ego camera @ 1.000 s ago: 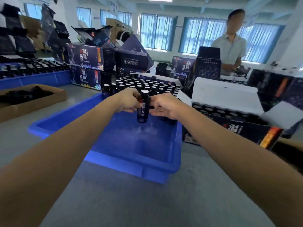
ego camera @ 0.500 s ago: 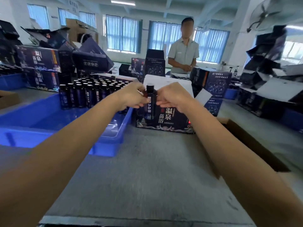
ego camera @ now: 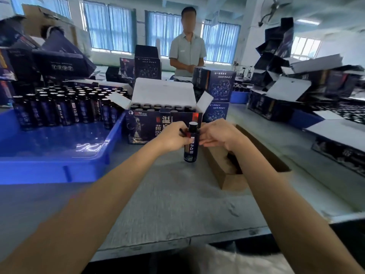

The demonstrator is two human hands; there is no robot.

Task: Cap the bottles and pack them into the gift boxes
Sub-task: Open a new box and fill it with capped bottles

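One bottle [ego camera: 191, 147] sits gripped in left fingers [ego camera: 178, 129], right fingers [ego camera: 206, 142] just beside.

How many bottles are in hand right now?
1. The bottle is upright in front of the open gift box, gripped by the left hand; the right hand lies beside it with straight fingers. None seems hidden behind either hand.

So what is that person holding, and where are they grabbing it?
A dark bottle. The left hand grips its upper part with the fingers, just below the cap. The right hand lies open beside it, not gripping.
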